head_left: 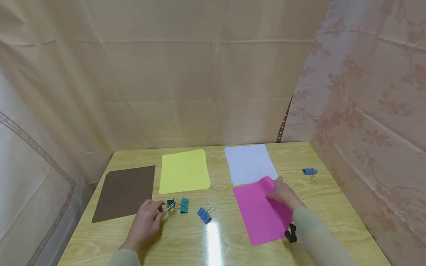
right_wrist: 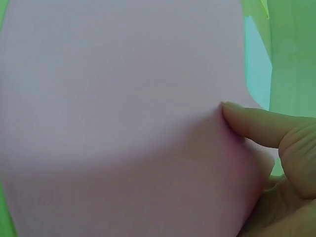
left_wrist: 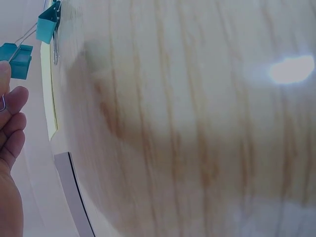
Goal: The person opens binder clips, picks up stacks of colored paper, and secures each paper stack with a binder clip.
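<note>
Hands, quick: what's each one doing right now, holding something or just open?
Left hand: closed, pinching a teal binder clip.
Right hand: closed, gripping the pink paper near its edge.

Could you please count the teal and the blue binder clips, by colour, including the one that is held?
Teal wire-handled binder clips: 2 (1 in the left hand)
Blue wire-handled binder clips: 2
Total: 4

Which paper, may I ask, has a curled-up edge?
The pink paper: the right hand pinches its curled edge, while the brown, yellow and white papers lie flat.
</note>
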The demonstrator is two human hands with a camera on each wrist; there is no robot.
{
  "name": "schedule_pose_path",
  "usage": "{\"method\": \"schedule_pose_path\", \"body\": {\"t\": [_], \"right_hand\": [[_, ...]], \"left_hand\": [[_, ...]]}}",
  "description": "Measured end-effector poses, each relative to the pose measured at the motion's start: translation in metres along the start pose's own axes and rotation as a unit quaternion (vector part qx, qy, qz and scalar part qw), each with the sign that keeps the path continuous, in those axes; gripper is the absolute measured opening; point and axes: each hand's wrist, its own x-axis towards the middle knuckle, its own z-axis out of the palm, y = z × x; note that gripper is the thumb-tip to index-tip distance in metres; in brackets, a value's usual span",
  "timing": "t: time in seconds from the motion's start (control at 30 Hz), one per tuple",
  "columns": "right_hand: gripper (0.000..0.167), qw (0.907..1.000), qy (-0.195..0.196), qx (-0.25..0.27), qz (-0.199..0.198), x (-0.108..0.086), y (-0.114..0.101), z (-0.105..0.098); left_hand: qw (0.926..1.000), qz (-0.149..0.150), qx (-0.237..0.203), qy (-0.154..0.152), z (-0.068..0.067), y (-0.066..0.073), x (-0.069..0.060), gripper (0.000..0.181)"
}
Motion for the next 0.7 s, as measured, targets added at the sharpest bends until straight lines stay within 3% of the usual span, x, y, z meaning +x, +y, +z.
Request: {"method": "schedule_pose_path", "body": {"t": [0.2, 0.4, 0.7], "right_hand": [[0.085, 1.0, 0.002, 0.005, 0.008, 0.001, 0.005, 0.0], [0.072, 0.9998, 0.017, 0.01, -0.002, 0.001, 0.008, 0.004], [0.07, 0.9993, 0.034, 0.008, 0.016, -0.006, 0.003, 0.012]], "left_hand": [[1.0, -0.006, 0.005, -0.003, 0.0, -0.001, -0.001, 0.028], [0.9998, -0.013, 0.01, -0.008, 0.001, -0.003, -0.002, 0.028], [0.9999, -0.008, 0.011, 0.001, 0.004, -0.005, -0.003, 0.03]]}}
